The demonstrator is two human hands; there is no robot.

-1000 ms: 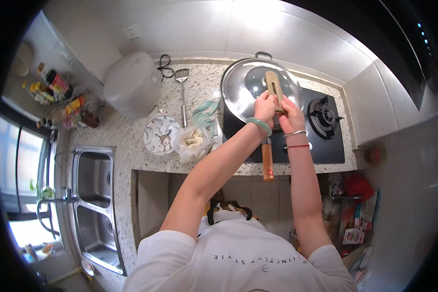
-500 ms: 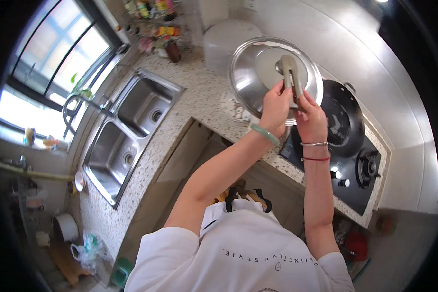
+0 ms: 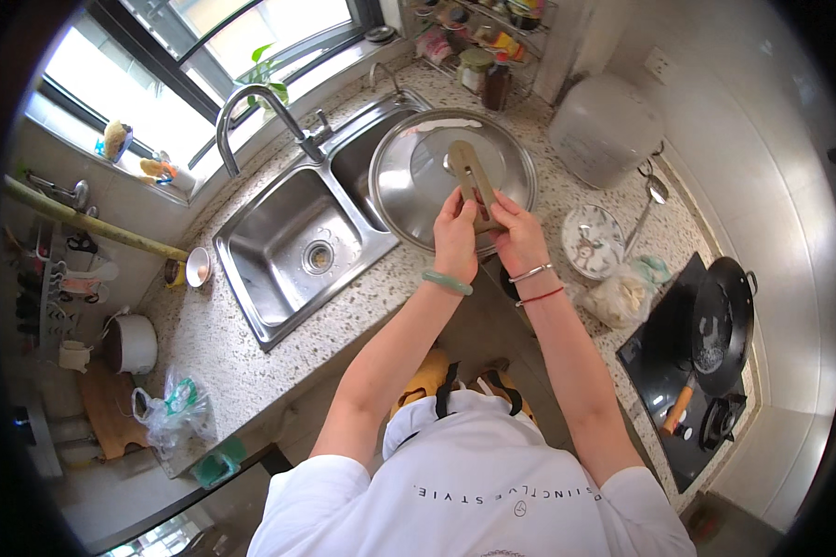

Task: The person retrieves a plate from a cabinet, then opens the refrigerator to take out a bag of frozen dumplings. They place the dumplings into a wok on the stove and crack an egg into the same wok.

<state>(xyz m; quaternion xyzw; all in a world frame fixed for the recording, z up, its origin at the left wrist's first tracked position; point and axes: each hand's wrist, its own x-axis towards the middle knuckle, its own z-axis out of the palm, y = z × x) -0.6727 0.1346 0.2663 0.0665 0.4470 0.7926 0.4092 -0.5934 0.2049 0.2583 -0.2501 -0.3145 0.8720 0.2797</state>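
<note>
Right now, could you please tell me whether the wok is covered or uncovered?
Uncovered: the wok shows its dark inside, while the left hand and right hand hold the lid apart from it.

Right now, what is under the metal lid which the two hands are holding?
The lid partly hides one sink basin; its left part and speckled countertop show. What lies directly under the lid cannot be seen.

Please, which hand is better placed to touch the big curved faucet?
Probably the left hand: it is nearer the big faucet, while the right hand is farther. Both hold the lid handle, though.
</note>
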